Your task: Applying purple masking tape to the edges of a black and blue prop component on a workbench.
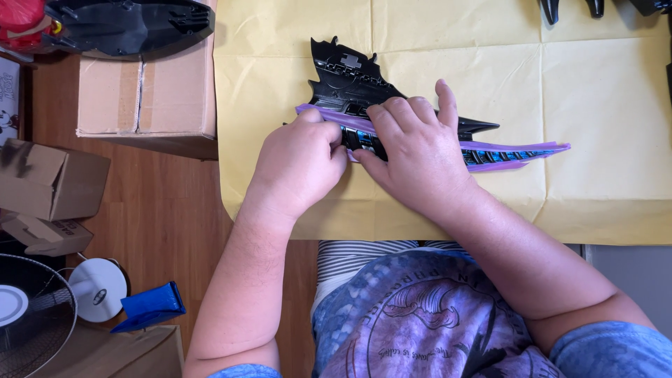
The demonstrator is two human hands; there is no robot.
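Pressing down side by side, both hands work on a spiky black plastic part that lies on yellow paper spread over the table. The left hand is curled into a loose fist, its fingertips tucked against the part's near edge, where a purple strip runs along it. The right hand lies flat over the middle of the part, fingers bent and pressing on top, thumb reaching over toward the far side. The two hands touch each other at the knuckles.

The purple strip stretches out to the right past the right hand and tapers to a point, with blue and black detail showing along it. The black part's jagged end rises toward the far side of the paper.

Left of the paper stands a cardboard box, with another black plastic piece resting on top. Nearer, on the wooden floor, sit smaller boxes, a fan and a blue packet. More black pieces poke in at the paper's far edge.
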